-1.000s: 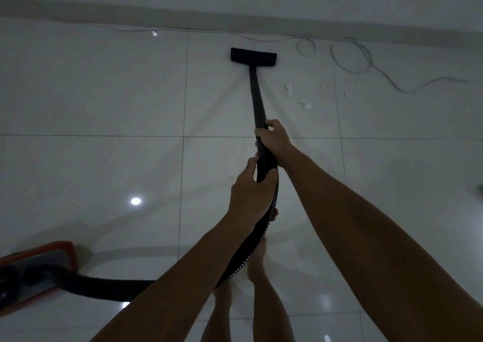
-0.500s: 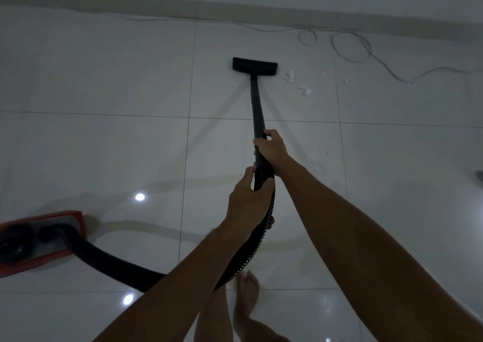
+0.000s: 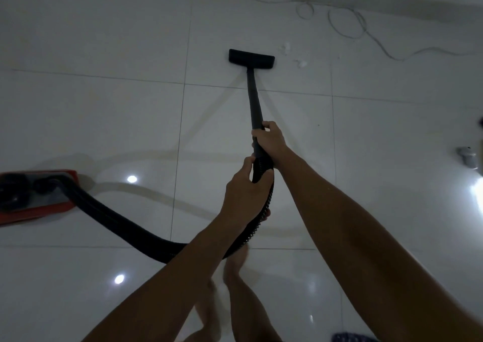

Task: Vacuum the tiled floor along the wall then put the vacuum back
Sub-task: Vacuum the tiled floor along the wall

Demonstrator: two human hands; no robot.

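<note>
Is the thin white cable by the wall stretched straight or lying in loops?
Lying in loops. The white cable curls into two loose rings on the tiled floor near the wall, then trails off right.

Light: dim, grey-blue cast.
Glare: round spots on the glossy tiled floor at lower left — a brighter flare at the right edge.
Shadows: faint, doubled, centre frame.
Blur: bare feet at the bottom smeared.
Distortion: wide-angle — tile lines bend near edges.

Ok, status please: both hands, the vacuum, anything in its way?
Left hand grips the hose; right hand grips the wand. Nozzle flat on tiles, short of wall. White scraps and loose cable lie right of nozzle.
</note>
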